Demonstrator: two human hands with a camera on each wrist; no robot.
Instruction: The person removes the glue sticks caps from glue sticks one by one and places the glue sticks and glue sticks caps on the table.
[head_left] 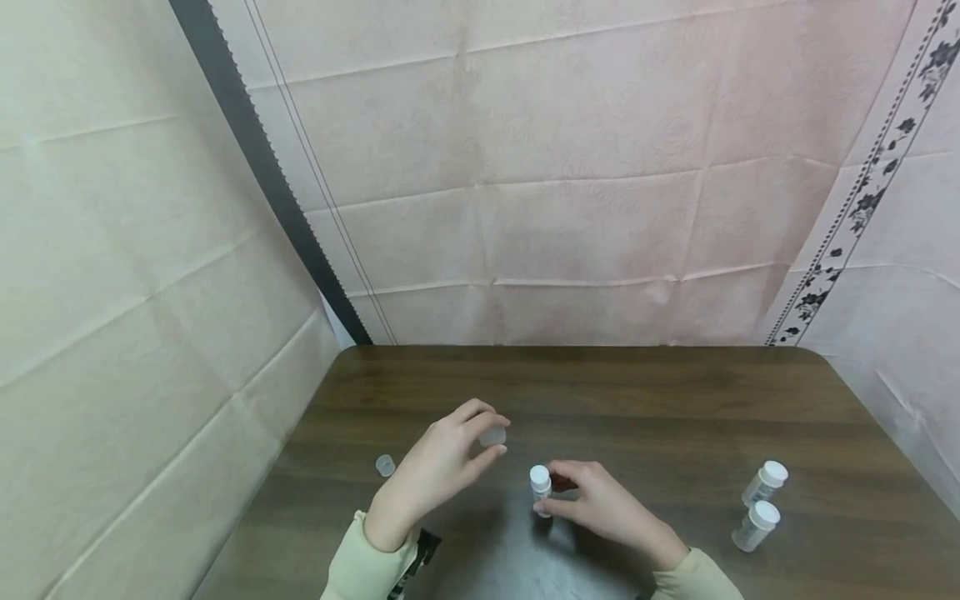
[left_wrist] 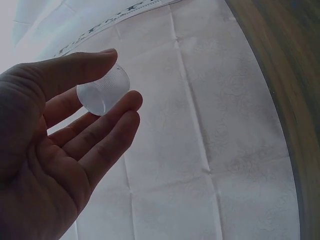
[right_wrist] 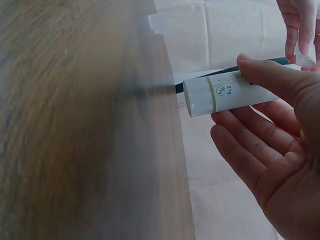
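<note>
In the head view, my left hand (head_left: 447, 454) is raised over the table and pinches a small translucent cap (head_left: 492, 437) between thumb and fingers. The left wrist view shows this cap (left_wrist: 103, 91) as round, with fine ribbing on its side. Close by on the right, my right hand (head_left: 596, 502) grips a white glue stick (head_left: 540, 479) that stands about upright. Its label (right_wrist: 228, 86) reads "STICK" and "21g" in the right wrist view, beside a thin yellow-green line. Thumb and fingers cover the glue stick's other end there.
A second translucent cap (head_left: 386, 465) lies on the dark wooden table (head_left: 600, 392), left of my left forearm. Two small containers with white tops, one (head_left: 765, 483) behind the other (head_left: 756, 526), stand at the right. Pale cloth (head_left: 570, 233) hangs behind the table.
</note>
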